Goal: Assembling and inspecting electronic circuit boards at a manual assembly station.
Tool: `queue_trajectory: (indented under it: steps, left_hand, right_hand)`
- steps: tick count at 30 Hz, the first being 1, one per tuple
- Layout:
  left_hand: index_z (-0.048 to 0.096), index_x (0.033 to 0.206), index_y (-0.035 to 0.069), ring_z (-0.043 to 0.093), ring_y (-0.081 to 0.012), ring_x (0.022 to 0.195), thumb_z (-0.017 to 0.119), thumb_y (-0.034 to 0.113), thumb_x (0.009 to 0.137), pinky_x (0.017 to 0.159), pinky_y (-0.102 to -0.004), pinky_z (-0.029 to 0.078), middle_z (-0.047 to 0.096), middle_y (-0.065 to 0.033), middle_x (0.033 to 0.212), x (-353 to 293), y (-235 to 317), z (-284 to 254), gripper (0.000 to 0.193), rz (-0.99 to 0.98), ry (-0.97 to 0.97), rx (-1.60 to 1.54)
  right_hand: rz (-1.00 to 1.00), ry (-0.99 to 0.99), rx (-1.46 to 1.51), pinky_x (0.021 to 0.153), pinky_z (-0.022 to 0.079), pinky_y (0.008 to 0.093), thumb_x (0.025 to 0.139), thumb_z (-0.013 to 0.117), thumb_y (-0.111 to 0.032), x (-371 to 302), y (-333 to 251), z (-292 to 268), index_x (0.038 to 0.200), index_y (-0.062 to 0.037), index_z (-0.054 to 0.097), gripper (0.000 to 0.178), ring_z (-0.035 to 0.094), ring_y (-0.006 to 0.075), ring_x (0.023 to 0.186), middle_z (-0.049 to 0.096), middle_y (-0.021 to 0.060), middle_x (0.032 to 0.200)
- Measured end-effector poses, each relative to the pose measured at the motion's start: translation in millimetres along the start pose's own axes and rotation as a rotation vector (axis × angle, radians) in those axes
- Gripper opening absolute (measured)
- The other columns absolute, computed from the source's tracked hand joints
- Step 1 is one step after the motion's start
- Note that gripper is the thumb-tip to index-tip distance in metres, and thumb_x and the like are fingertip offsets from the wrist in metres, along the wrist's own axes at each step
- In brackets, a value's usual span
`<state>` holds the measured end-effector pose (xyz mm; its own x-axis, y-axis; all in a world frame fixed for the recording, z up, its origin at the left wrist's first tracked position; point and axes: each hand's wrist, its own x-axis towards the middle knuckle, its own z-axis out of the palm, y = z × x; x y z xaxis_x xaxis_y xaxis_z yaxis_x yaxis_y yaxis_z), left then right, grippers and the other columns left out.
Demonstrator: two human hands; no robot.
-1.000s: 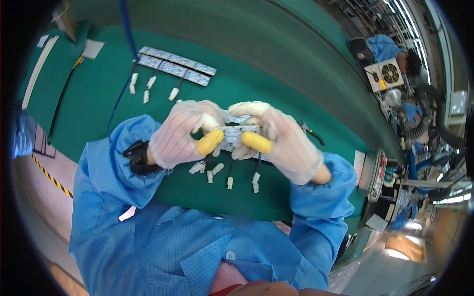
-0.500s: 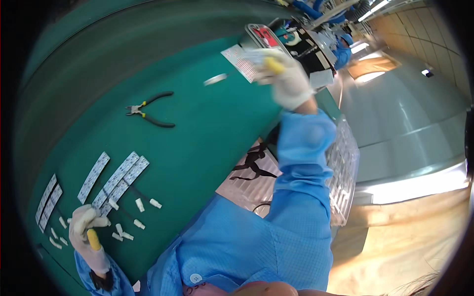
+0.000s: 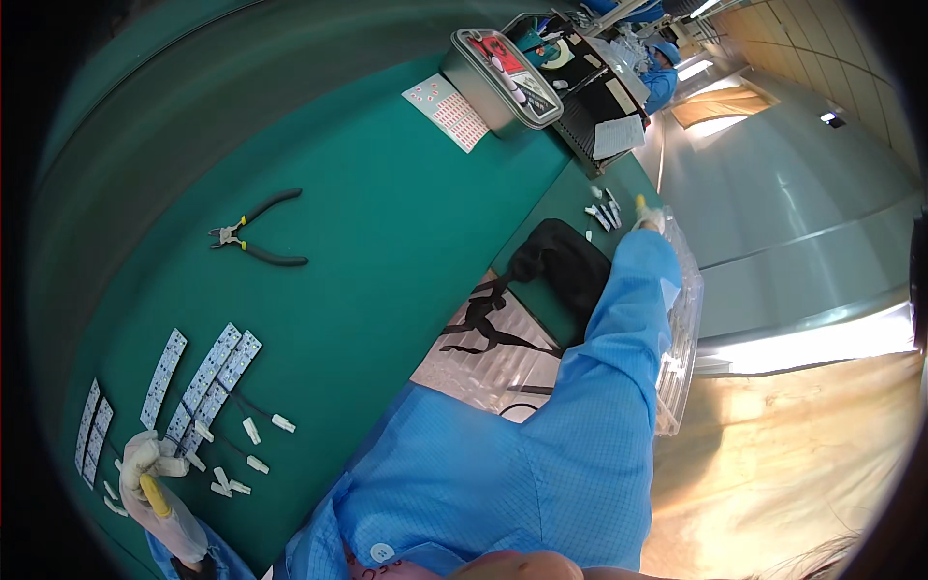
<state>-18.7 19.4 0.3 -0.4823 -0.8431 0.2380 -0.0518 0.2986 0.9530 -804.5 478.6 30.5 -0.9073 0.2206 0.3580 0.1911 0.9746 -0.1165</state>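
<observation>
My left hand [image 3: 155,474], in a white glove with a yellow cover on the thumb, rests at the near left with loosely bent fingers and a gap to the thumb. Beside its fingertips lie narrow white circuit-board strips [image 3: 211,382] with dark leads and white connectors [image 3: 257,464]. Another such strip [image 3: 164,377] and a pair [image 3: 94,435] lie further left. My right hand [image 3: 650,218], also gloved, reaches out at the right by a clear plastic tray [image 3: 681,338]; the sleeve hides most of its fingers. Next to it are several white connectors with dark leads [image 3: 603,213].
Diagonal cutters [image 3: 256,230] with dark handles lie spread on the green mat [image 3: 387,222]. At the back stand a metal box [image 3: 498,101], a sheet of red-marked labels [image 3: 449,114] and a black rack [image 3: 580,106]. A black bag [image 3: 565,266] sits at the table's right side.
My right hand has swung from the label sheet toward the clear tray at the right; a blurred pale piece with a dangling connector was in it before. My left hand stays by the strips.
</observation>
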Motion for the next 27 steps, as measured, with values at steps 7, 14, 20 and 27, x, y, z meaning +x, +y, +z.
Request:
queue_trajectory:
  steps: [7,14,20,27]
  left_hand:
    - [0.060,0.101,0.002,0.060,-0.0160,0.073,0.047,0.005,0.089,0.071,-0.0266,0.048,0.062,-0.0098,0.082,8,32,5,0.018,-0.070,0.005,0.041]
    - [0.061,0.103,-0.001,0.063,-0.0172,0.079,0.047,0.000,0.085,0.076,-0.0292,0.049,0.064,-0.0097,0.083,24,21,1,0.023,-0.030,0.004,0.071]
    - [0.058,0.111,-0.001,0.064,-0.0194,0.086,0.048,0.002,0.087,0.084,-0.0310,0.048,0.066,-0.0119,0.090,19,19,-21,0.026,-0.006,0.091,0.103]
    - [0.033,0.138,-0.001,0.048,-0.0274,0.122,0.059,0.046,0.089,0.105,-0.0398,0.034,0.050,-0.0178,0.131,11,9,-23,0.073,0.165,0.133,0.062]
  right_hand:
    - [-0.794,-0.851,1.179,0.086,0.045,0.0288,0.092,0.048,-0.010,-156,-216,-141,0.121,-0.0045,0.056,0.030,0.059,0.0134,0.093,0.063,0.0044,0.104]
    - [-1.961,-0.601,0.612,0.088,0.048,0.0364,0.077,0.070,-0.006,-431,-317,-202,0.115,-0.0110,0.061,0.039,0.058,0.0288,0.104,0.062,0.0102,0.112]
    - [-2.122,-0.394,0.860,0.090,0.046,0.0396,0.073,0.075,-0.013,-593,-366,-162,0.113,-0.0160,0.059,0.043,0.051,0.0310,0.112,0.057,0.0090,0.115]
    - [-1.295,-1.732,1.370,0.076,0.054,0.0322,0.077,0.069,0.003,-596,-344,-193,0.106,0.0008,0.053,0.032,0.066,0.0237,0.086,0.061,0.0125,0.095]
